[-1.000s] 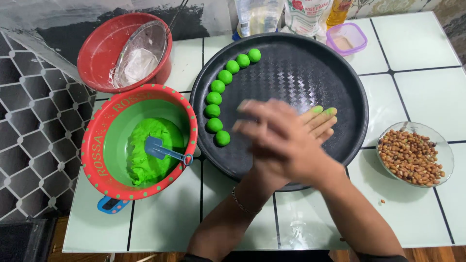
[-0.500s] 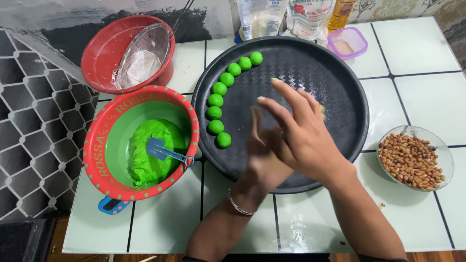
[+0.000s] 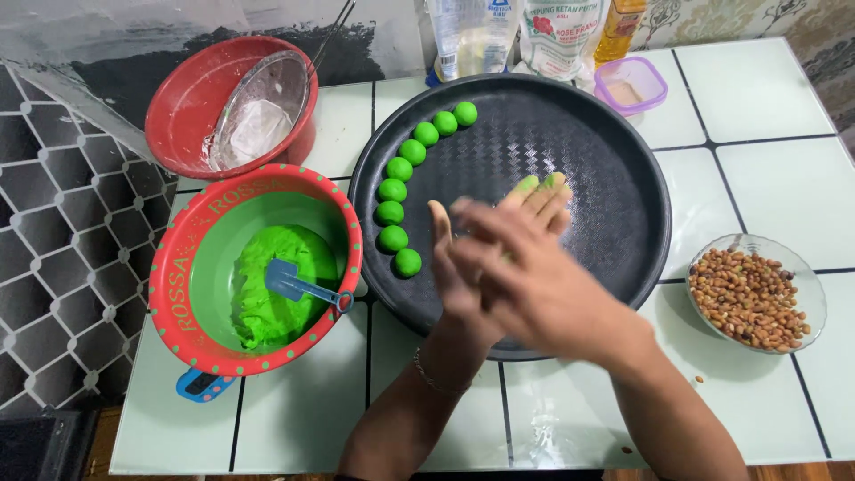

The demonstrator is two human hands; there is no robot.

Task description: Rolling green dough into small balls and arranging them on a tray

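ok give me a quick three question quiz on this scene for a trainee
1. How many green dough balls lie on the black tray?
2. True or false: the blue scoop rests in the bowl of green dough.
3. Where is the dish of peanuts: A) left of the tray, B) on the tray, C) right of the tray?

Key: 1) eight, in a curved row. 2) true. 3) C. The left hand and right hand are pressed together above the tray.
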